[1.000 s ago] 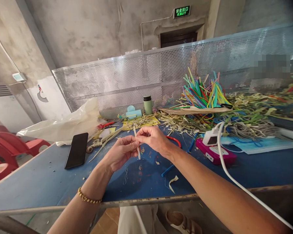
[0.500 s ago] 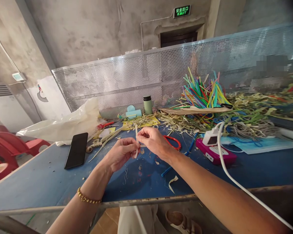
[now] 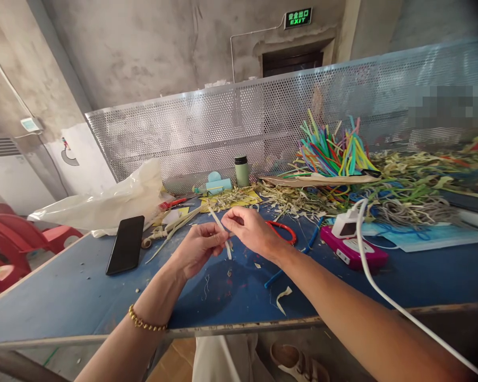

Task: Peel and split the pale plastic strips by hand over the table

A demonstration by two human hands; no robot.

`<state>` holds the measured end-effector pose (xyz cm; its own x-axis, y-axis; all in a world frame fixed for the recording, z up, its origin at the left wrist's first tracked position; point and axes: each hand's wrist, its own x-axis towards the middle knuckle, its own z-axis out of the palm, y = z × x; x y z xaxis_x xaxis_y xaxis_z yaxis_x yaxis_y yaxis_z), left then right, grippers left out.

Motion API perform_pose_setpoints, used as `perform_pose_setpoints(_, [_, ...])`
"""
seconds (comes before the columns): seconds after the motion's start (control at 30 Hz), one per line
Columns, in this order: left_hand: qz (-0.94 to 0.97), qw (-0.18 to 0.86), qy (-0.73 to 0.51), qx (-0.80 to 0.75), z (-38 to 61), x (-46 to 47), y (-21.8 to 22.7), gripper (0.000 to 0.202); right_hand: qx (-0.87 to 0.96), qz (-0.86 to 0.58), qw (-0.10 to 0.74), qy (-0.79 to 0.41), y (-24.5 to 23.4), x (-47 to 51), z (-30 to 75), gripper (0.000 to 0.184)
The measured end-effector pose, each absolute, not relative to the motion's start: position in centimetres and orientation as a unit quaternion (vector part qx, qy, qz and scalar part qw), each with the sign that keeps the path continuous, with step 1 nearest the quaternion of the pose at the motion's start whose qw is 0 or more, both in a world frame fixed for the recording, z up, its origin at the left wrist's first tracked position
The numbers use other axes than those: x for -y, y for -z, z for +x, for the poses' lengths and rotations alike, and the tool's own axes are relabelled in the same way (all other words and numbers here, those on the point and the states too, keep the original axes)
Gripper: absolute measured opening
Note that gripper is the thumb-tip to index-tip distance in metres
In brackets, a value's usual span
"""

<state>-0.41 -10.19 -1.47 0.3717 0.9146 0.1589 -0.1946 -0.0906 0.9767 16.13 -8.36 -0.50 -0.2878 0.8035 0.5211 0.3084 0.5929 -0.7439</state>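
Note:
Over the blue table (image 3: 151,302) my two hands meet in front of me. My left hand (image 3: 197,248) is closed in a pinch on a pale, flat strip (image 3: 215,216), possibly plant fibre. One end of it points up and away to the left, the other hangs down toward the table. My right hand (image 3: 250,233) is also closed, thumb and fingertips pressed together where the strip passes. The exact contact at its fingertips is partly hidden. A short pale scrap (image 3: 282,298) lies on the table below my right forearm.
A black phone (image 3: 125,245) and plastic bag (image 3: 115,193) lie left. Red-handled scissors (image 3: 284,232), a blue cord (image 3: 290,262) and a magenta power block (image 3: 354,252) with a white cable are right. Behind stand a green bottle (image 3: 242,173), colourful stems (image 3: 334,148) and perforated metal screen (image 3: 183,132).
The pale strip has turned from nearly upright to slanting, its upper end tipping left and its lower end swinging right. Both hands stay in almost the same place.

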Motion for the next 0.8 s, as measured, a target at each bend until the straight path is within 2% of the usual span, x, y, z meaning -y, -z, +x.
perform_pose_setpoints(0.27, [0.54,0.593,-0.521,-0.292,-0.56,9.84,1.38,0.021,0.761,-0.408,0.418,-0.282,0.11,8.39,16.78,0.012])
perform_pose_setpoints(0.53, [0.529,0.593,-0.536,-0.286,-0.37,10.15,1.17,0.021,0.737,-0.367,0.437,-0.364,0.08,8.7,16.43,0.016])
perform_pose_setpoints(0.8, [0.529,0.571,-0.556,-0.29,-0.03,10.45,0.83,0.022,0.727,-0.365,0.431,-0.391,-0.24,8.89,16.55,0.009])
